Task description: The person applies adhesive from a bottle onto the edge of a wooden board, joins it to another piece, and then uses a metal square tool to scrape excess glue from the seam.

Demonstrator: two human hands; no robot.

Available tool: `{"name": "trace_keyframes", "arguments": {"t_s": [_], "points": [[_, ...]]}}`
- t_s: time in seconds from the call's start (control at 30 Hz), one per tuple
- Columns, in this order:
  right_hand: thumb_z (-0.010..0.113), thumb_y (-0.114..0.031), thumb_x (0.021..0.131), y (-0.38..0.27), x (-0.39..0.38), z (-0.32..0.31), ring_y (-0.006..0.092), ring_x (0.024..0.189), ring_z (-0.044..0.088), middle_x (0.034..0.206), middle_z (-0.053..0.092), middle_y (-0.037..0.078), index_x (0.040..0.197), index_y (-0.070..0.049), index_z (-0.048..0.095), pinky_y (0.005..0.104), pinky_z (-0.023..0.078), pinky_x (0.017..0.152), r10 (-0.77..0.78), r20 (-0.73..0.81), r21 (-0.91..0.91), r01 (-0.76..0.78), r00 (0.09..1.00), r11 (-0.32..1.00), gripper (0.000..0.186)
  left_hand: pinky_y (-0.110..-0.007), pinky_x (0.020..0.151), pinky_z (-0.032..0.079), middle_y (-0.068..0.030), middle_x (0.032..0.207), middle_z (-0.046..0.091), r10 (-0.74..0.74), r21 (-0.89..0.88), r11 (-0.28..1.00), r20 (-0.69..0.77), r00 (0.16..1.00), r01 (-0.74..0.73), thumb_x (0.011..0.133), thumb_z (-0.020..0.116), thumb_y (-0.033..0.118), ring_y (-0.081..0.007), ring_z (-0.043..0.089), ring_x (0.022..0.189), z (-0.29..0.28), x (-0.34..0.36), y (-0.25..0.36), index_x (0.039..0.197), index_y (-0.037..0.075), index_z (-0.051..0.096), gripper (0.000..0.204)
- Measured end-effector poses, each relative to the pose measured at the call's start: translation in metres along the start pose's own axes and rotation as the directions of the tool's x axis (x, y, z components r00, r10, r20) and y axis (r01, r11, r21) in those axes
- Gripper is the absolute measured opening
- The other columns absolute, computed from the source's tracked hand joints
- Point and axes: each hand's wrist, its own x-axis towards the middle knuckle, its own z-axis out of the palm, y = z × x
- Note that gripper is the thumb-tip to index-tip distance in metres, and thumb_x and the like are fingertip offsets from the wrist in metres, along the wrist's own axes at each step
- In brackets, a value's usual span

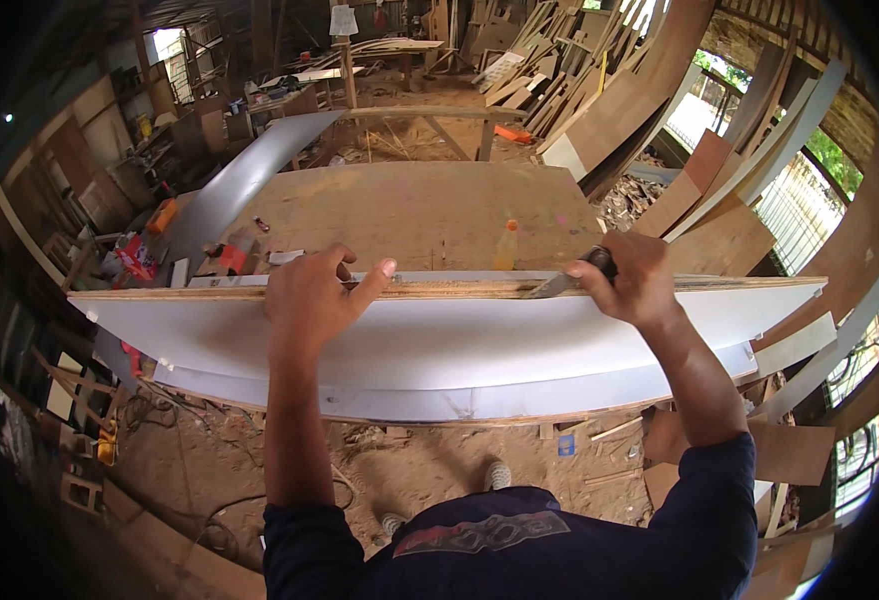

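A long board with a white face [479, 335] stands on its edge in front of me, its layered plywood edge [439, 289] facing up. My left hand [311, 292] is hooked over that top edge, fingers bent to the far side and thumb stretched along it. In my right hand [634, 278] is a flat-bladed hand tool [556, 286] with a dark handle. Its blade lies against the plywood edge, pointing left; whether it is a knife or a scraper I cannot tell. The far fingertips of my left hand are partly hidden.
Beyond the board spreads a brown worktable [409, 205] bearing a yellowish bottle [506, 245]. A grey sheet [249, 175] lies across its left side. Another white panel [439, 402] sits below the upright one. Wood sheets [609, 120] lean at right; cables [221, 515] cross the dirt floor.
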Motion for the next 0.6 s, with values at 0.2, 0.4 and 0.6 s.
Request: {"name": "trace_keyframes", "arguments": {"t_s": [0.2, 0.4, 0.6], "points": [[0.088, -0.039, 0.082, 0.004, 0.012, -0.023, 0.0280, 0.046, 0.053, 0.055, 0.051, 0.008, 0.066, -0.004, 0.063, 0.0371, 0.041, 0.046, -0.034, -0.052, 0.060, 0.037, 0.998, 0.997, 0.046, -0.043, 0.068, 0.057, -0.0109, 0.072, 0.074, -0.001, -0.046, 0.999, -0.015, 1.000, 0.000, 0.086, 0.071, 0.069, -0.0289, 0.074, 0.069, 0.003, 0.000, -0.004, 0.095, 0.003, 0.077, 0.067], [0.089, -0.039, 0.082, -0.011, 0.072, -0.053, 0.0254, 0.044, 0.048, 0.053, 0.045, 0.007, 0.064, -0.005, 0.060, 0.0369, 0.037, 0.043, -0.160, -0.017, -0.063, 0.158, 0.987, 0.985, 0.049, -0.043, 0.065, 0.057, -0.0105, 0.071, 0.073, 0.006, -0.012, 1.000, 0.005, 1.000, -0.006, 0.086, 0.070, 0.070, -0.0293, 0.074, 0.068, 0.000, 0.001, -0.005, 0.094, 0.004, 0.078, 0.067], [0.087, -0.048, 0.081, -0.031, 0.119, -0.029, 0.0263, 0.044, 0.051, 0.052, 0.046, 0.007, 0.062, -0.007, 0.055, 0.0379, 0.039, 0.045, -0.195, 0.027, -0.109, 0.197, 0.980, 0.974, 0.055, -0.041, 0.066, 0.055, -0.0104, 0.073, 0.074, 0.024, 0.029, 0.999, 0.009, 1.000, -0.024, 0.088, 0.070, 0.066, -0.0285, 0.074, 0.070, 0.008, 0.005, 0.000, 0.093, 0.007, 0.078, 0.059]]}}
